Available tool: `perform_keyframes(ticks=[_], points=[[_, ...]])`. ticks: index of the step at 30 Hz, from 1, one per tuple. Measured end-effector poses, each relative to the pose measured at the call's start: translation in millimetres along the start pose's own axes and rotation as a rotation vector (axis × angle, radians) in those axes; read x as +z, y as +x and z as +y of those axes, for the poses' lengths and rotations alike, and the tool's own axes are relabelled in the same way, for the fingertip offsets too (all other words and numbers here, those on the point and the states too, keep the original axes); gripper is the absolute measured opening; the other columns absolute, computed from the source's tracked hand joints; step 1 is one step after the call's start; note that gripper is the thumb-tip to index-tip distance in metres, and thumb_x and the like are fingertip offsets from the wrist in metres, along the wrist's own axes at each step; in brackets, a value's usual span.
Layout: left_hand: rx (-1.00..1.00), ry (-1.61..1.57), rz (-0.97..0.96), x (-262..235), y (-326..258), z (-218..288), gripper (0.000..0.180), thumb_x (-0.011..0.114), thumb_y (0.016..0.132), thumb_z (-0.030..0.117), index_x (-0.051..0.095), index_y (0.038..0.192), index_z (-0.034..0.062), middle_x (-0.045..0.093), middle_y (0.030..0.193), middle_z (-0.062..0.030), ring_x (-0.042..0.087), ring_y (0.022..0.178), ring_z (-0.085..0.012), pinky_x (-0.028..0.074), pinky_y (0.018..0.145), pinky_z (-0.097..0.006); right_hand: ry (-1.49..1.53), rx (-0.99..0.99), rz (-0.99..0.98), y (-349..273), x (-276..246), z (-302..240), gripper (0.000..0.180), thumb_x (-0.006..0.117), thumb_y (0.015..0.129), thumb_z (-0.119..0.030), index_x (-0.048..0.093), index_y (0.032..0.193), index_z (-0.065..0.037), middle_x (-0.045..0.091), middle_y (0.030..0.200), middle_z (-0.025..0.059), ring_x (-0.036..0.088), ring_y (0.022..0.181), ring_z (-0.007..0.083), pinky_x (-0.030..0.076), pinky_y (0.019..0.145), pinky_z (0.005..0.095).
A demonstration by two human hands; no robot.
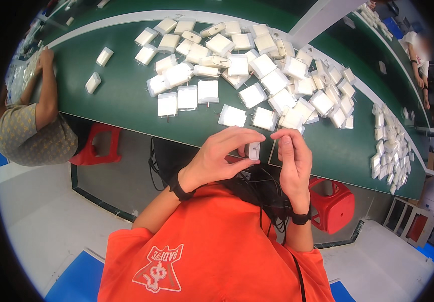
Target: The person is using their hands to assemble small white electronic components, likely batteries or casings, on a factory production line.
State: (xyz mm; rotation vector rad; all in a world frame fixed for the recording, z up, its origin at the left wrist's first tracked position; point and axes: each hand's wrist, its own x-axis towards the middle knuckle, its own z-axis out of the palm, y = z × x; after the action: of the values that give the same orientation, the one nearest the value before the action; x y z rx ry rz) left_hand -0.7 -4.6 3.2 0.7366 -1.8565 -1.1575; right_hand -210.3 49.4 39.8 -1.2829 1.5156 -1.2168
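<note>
My left hand (217, 157) pinches a small white charger-like block (254, 150) between thumb and fingers, with its narrow end and a small dark slot facing up. To the right, my right hand (294, 162) is closed, its fingers curled and the thumb against the index finger. Whether anything is in it is hidden. Both hands are at the near edge of the green table (131, 108). Just beyond them lies a large loose heap of similar white blocks (232, 115), many with clear edges and thin metal pins.
Two single blocks (93, 83) lie on the left. Another heap (390, 151) is at the right. A co-worker (35, 121) sits at the left; another person (418, 60) is at the far right. Red stools (333, 206) and dark cables (267, 194) are below the table edge.
</note>
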Motion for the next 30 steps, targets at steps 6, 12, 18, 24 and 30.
perform_keyframes(ticks=[6,12,18,24,30], points=[[-0.055,-0.013,-0.029,-3,-2,0,0.06,0.091,0.078,-0.002,0.073,0.135,0.0075,0.073,0.115,-0.0051,0.064,0.079,-0.0174,0.057,0.076,-0.033,-0.099,-0.337,0.032,9,-2,-11,0.018,0.068,0.111,-0.012,0.08,0.111,0.001,0.062,0.093,0.003,0.051,0.079,0.0127,0.043,0.071,0.0266],[-0.038,0.012,-0.023,-2,-1,-4,0.058,0.093,0.078,0.0,0.075,0.133,0.0081,0.072,0.101,-0.0023,0.064,0.077,-0.0126,0.054,0.072,-0.028,-0.018,-0.258,0.017,3,-4,-13,0.01,0.075,0.104,-0.002,0.081,0.107,0.004,0.074,0.095,0.0091,0.066,0.08,0.0155,0.052,0.072,0.0284],[-0.049,-0.017,-0.019,-2,-1,-3,0.058,0.092,0.078,0.0,0.076,0.133,0.0085,0.073,0.102,-0.0026,0.064,0.076,-0.0122,0.055,0.072,-0.028,-0.093,-0.282,0.04,5,-1,-11,0.006,0.074,0.102,0.002,0.078,0.104,0.007,0.077,0.09,0.0119,0.072,0.075,0.0161,0.056,0.068,0.029],[-0.069,-0.026,-0.019,-3,-2,-2,0.059,0.092,0.077,0.0,0.077,0.133,0.009,0.073,0.1,-0.0019,0.064,0.077,-0.0122,0.055,0.072,-0.028,-0.1,-0.292,0.037,6,0,-10,0.005,0.075,0.102,0.003,0.077,0.103,0.007,0.077,0.089,0.012,0.073,0.075,0.0164,0.057,0.068,0.0287],[-0.067,-0.018,-0.024,-4,-2,-2,0.058,0.091,0.077,-0.001,0.077,0.132,0.0094,0.071,0.097,-0.0014,0.064,0.077,-0.0123,0.055,0.072,-0.028,-0.11,-0.29,0.06,4,1,-11,0.004,0.075,0.101,0.004,0.077,0.103,0.007,0.078,0.087,0.012,0.075,0.073,0.017,0.058,0.066,0.0289]])
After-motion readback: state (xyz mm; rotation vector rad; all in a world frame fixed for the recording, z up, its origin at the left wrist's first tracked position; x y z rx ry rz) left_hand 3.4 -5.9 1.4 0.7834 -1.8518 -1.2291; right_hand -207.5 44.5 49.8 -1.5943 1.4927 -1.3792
